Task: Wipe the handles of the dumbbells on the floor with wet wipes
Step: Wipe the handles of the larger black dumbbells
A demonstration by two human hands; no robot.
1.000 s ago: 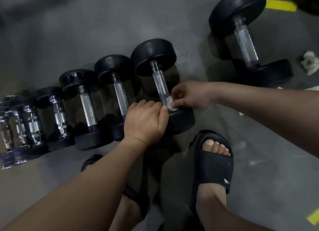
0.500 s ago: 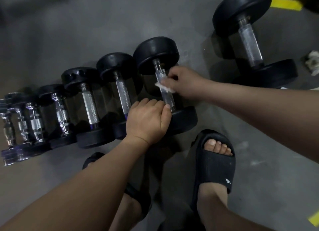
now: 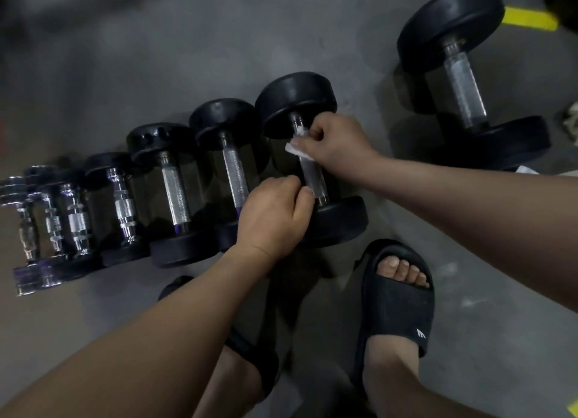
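Pinching a white wipe [image 3: 296,148] in the right hand [image 3: 331,145], fingers curled, pressed on the far end of the handle [image 3: 313,181]. Gripping the near plate of the same dumbbell [image 3: 341,220] with the left hand [image 3: 272,217], thumb beside the handle's near end. Left of that hand, a row [image 3: 175,192] of smaller dumbbells on the floor [image 3: 156,58]. Right of the right hand, well apart, a big dumbbell [image 3: 463,83]. Nearer than both hands, black slides [image 3: 397,311].

Black slide sandal [image 3: 397,311] on right foot, matching sandal [image 3: 266,370] on left, yellow floor stripe [image 3: 528,19] upper right
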